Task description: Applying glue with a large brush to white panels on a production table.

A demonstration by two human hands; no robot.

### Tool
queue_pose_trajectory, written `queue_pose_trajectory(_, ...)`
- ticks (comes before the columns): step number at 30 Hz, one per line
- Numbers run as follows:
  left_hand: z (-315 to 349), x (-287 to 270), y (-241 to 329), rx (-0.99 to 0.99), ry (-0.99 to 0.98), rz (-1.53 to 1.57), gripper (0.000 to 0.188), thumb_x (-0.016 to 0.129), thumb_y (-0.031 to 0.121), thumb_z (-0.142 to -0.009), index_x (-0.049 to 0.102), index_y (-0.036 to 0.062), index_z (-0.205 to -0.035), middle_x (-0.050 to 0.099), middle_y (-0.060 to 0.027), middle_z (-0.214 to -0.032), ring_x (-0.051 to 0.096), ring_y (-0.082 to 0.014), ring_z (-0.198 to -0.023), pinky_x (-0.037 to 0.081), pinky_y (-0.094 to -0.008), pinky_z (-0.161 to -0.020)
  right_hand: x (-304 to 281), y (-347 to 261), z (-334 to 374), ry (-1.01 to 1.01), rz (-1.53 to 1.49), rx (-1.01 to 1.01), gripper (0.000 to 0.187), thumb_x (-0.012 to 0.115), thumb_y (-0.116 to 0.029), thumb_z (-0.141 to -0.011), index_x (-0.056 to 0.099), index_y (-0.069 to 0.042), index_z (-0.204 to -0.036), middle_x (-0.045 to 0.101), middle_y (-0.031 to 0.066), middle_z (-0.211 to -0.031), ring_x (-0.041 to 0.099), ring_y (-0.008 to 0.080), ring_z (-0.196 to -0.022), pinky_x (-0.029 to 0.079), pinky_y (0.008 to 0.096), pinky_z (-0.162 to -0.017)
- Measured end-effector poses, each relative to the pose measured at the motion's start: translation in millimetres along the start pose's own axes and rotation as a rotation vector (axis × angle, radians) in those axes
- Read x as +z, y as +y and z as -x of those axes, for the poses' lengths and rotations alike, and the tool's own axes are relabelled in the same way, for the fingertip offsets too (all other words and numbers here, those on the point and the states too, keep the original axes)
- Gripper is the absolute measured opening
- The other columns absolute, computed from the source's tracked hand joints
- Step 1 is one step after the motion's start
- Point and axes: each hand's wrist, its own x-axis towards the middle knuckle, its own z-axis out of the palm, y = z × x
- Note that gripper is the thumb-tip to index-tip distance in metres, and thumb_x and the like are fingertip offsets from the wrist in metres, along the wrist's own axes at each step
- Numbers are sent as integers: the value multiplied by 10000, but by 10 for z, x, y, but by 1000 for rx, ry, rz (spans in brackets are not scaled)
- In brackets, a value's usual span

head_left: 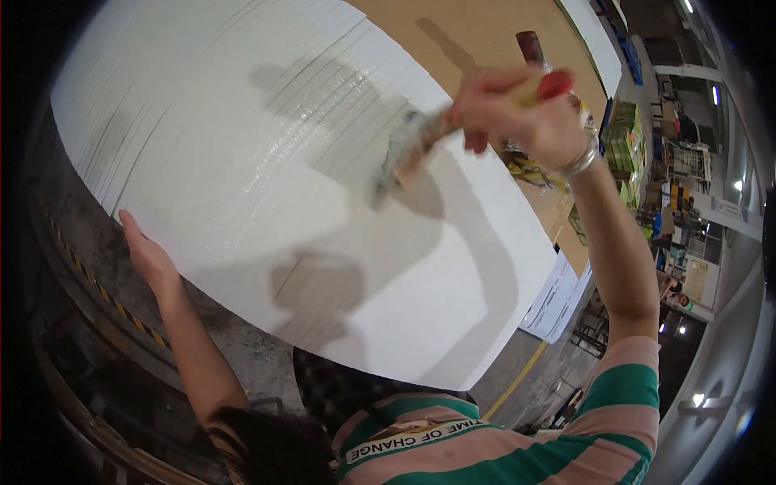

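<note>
My right hand (521, 121) is closed round the handle of a wide brush (432, 137) with a red handle end. Its bristles, smeared by motion, are over wet-looking white sheets (242, 267). These lie overlapping, with many narrow edges showing, and a shiny wet band crosses their middle. My left hand (152, 257) is at the near left edge of the sheets, its visible fingers stretched out along that edge. Part of it is hidden by the sheets. Shadows of my head, arm and the brush fall on the white surface.
Brown board (453, 32) lies beyond the sheets. A dark brown handle (529, 48) stands up behind my right hand. Printed paper (554, 299) hangs at the right edge. Green stacked packs (624, 141) stand farther right. Yellow-black tape (101, 275) marks the floor at left.
</note>
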Motion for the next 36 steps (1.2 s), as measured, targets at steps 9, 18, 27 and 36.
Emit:
queue_pose_trajectory(9,231,164,282,1,72,42,677,413,473,-940,375,-84,-1323,451,-148,-1331,433,-241,-1198,290,-294,-1033,-18,65,819,-67,10,351,197,613,-172,-794,609,-2,-694,586,37,-590,572,89,-521,445,209,-493)
queue_pose_trajectory(18,416,341,423,76,105,-9,649,454,469,-929,481,-105,-1231,539,-133,-1237,504,-211,-1115,354,-288,-978,344,-420,446,149,9,64,215,648,-142,-790,576,6,-652,577,18,-614,581,90,-582,447,213,-519)
queue_pose_trajectory(27,467,291,442,24,73,112,607,445,438,-941,508,-110,-1191,560,-145,-1196,528,-212,-1068,384,-291,-929,790,-852,-151,-6,134,-104,213,613,-171,-813,611,1,-687,593,33,-588,581,99,-594,446,247,-527)
queue_pose_trajectory(36,450,311,424,49,72,63,680,422,482,-926,475,-142,-1192,550,-220,-1175,530,-262,-1078,394,-322,-934,1050,-910,-432,-260,284,3,222,586,-193,-824,607,1,-716,603,53,-590,596,103,-555,460,233,-506)
